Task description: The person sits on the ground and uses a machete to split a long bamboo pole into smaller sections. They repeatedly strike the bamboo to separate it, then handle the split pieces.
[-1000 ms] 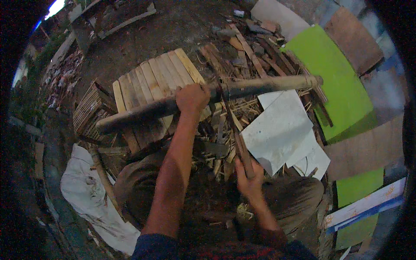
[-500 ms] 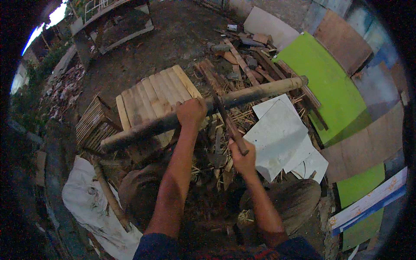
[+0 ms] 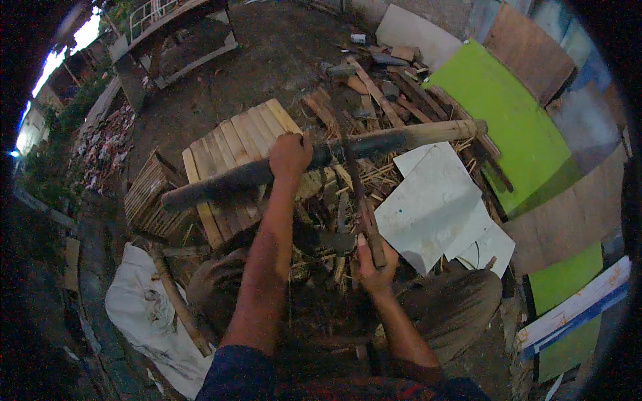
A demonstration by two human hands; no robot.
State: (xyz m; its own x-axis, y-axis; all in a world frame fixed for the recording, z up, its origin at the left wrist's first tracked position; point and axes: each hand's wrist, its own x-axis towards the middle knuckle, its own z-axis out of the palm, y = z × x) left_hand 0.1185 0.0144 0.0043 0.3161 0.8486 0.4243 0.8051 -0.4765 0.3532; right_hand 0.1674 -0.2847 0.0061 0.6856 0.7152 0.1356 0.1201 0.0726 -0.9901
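The right hand's (image 3: 374, 277) grip was wrapped around the end of a narrow dark tool (image 3: 363, 199), which crossed a long pole (image 3: 435, 134). The left hand's (image 3: 291, 156) grip held this pole (dark along its middle), near a slatted panel (image 3: 235, 142) and white sheets (image 3: 431, 207).

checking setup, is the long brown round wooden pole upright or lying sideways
Lying sideways: the pole runs across the view, with the left hand closed over it.

pole (image 3: 224, 181) partly hidden behind left hand (image 3: 290, 157), left sleeve (image 3: 237, 373) cut off below
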